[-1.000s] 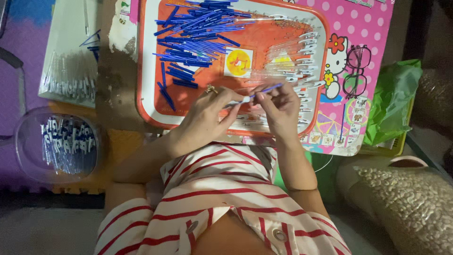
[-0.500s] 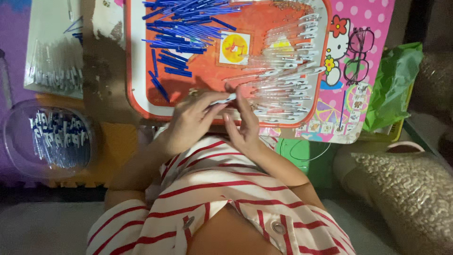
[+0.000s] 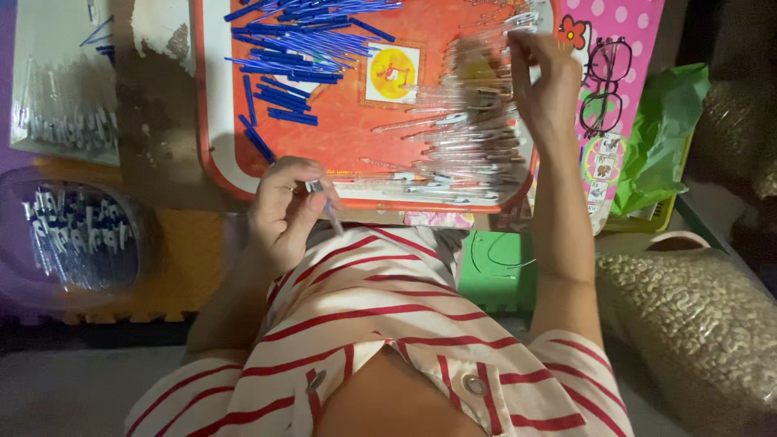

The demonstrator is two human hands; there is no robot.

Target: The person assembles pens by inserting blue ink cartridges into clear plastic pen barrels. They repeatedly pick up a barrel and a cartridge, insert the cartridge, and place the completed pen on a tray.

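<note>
Since a moment ago the right hand has left the left and reached up to the far right corner of the orange tray, fingers loosely spread over the clear tubes; whether it grips one cannot be told. The left hand stays at the tray's near edge, pinching one clear tube. Blue rods lie heaped at the far left.

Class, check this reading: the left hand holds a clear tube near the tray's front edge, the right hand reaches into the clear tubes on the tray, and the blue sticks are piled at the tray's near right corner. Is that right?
One detail is wrong. The head view shows the blue sticks piled at the far left of the orange tray, not the near right corner. The rest stands: the left hand holds a clear tube near the tray's front edge, and the right hand reaches into the clear tubes.
</note>
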